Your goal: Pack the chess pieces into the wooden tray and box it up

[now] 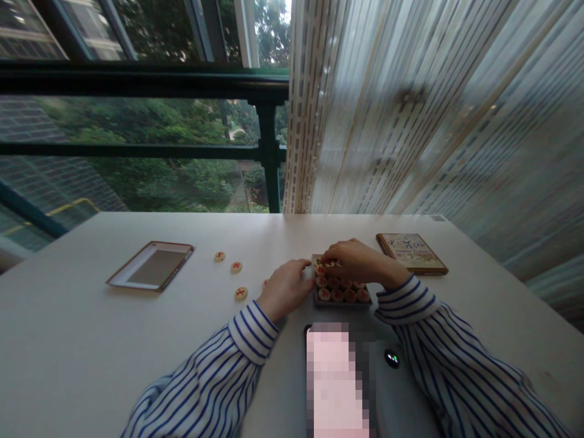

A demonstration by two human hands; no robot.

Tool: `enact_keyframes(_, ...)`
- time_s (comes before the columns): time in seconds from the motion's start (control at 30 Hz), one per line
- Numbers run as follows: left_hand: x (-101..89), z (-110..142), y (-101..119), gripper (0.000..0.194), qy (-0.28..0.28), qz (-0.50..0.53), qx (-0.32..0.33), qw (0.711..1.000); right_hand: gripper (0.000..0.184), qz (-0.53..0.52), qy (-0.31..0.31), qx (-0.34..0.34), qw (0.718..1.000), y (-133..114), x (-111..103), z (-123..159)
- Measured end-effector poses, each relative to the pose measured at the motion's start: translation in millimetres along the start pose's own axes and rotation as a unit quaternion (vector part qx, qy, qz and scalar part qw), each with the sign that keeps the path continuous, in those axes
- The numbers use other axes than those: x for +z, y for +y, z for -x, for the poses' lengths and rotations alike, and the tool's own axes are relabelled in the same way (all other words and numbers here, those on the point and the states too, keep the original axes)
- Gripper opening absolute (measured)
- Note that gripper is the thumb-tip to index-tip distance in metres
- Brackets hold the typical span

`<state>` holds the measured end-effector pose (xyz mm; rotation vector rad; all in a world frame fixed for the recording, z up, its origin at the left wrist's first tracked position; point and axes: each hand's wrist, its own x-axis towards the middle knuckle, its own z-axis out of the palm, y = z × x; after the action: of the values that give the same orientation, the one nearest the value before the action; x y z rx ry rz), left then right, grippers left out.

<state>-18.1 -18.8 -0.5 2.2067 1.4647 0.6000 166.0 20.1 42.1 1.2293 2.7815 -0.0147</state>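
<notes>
A small open box [343, 304] holds rows of round Chinese chess pieces [337, 295] with red characters. My left hand [287, 286] is at the left side of this box, its thumb and forefinger apart and touching the edge. Over the box's far rows, my right hand [358, 260] bends its fingers down onto the pieces; whatever its fingertips hold is hidden. To the left, loose chess pieces lie on the table, among them one piece [219, 257], another [236, 267] and a nearer one [241, 294]. One more piece [265, 284] is partly covered by my left hand.
A shallow rectangular tray or lid [157, 267] lies at the left of the white table [137, 353]. A flat decorated box [413, 252] sits at the right. Nearest me are a phone [335, 383] with a blurred screen and a grey device [392, 395]. Window and curtain stand behind.
</notes>
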Motion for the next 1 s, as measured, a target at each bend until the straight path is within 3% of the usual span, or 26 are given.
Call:
enact_keyframes(0.77, 0.5, 1.3, 5.1, 0.036, 0.002, -0.003, 0.008, 1.0, 0.028, -0.005, -0.004, 0.006, 1.0, -1.4, -2.5, 0.6)
enact_keyframes(1.0, -2.3, 3.8, 8.7, 0.05, -0.019, -0.001, 0.018, 1.0, 0.03, -0.014, 0.001, 0.011, 1.0, 2.7, -2.5, 1.8)
